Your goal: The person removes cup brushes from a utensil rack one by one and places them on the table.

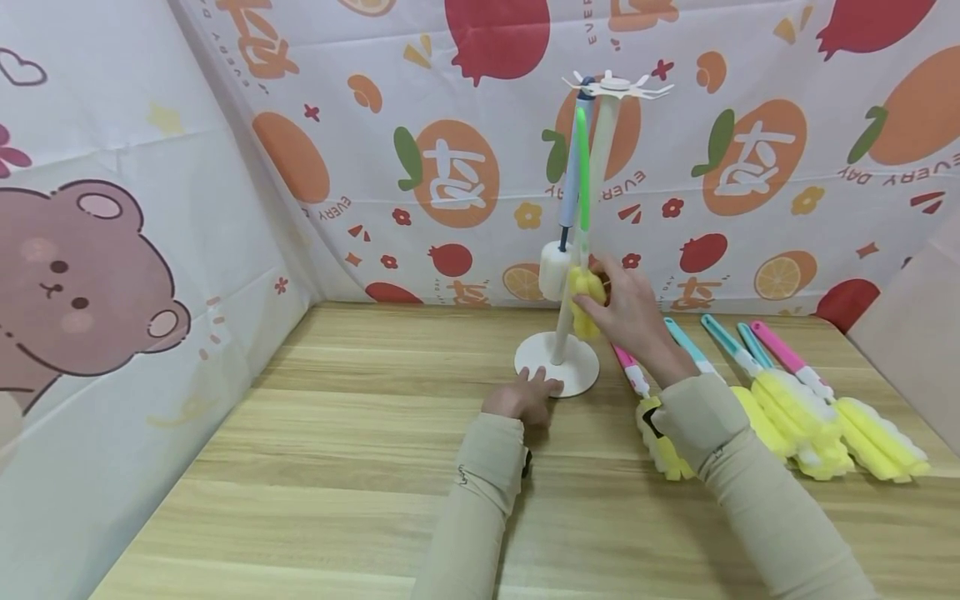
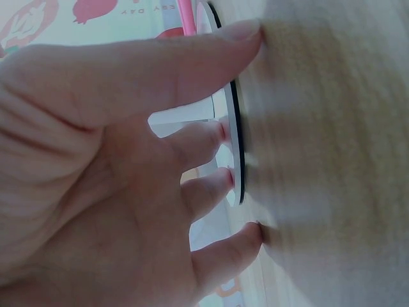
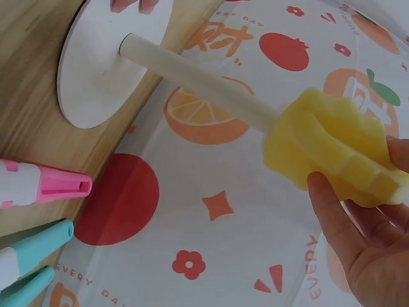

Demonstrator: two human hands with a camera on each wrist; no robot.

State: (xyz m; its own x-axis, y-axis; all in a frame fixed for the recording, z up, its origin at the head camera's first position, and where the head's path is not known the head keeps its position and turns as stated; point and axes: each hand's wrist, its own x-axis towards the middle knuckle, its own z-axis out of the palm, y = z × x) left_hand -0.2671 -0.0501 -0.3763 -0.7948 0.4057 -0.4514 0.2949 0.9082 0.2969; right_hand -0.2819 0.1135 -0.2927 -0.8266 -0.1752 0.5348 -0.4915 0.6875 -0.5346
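Observation:
A white stand [image 1: 603,158] rises from a round base [image 1: 574,372] on the wooden table, with a ring of hooks [image 1: 617,86] on top. My left hand [image 1: 522,398] rests at the base's near edge, fingertips on its top in the left wrist view. My right hand [image 1: 633,310] pinches the yellow sponge head of a cleaning brush [image 3: 329,147]. This brush stands upright beside the pole, its green handle pointing up just below the hooks; whether it touches one I cannot tell. Beside it, a blue-handled brush [image 1: 555,271] with a white sponge hangs from the ring.
Several yellow sponge brushes lie on the table at the right, among them a pink-handled brush [image 1: 881,437] and a teal-handled brush [image 1: 795,408]. Behind the table hangs a fruit-print cloth [image 1: 465,75]; a bear-print cloth [image 1: 82,275] hangs at the left.

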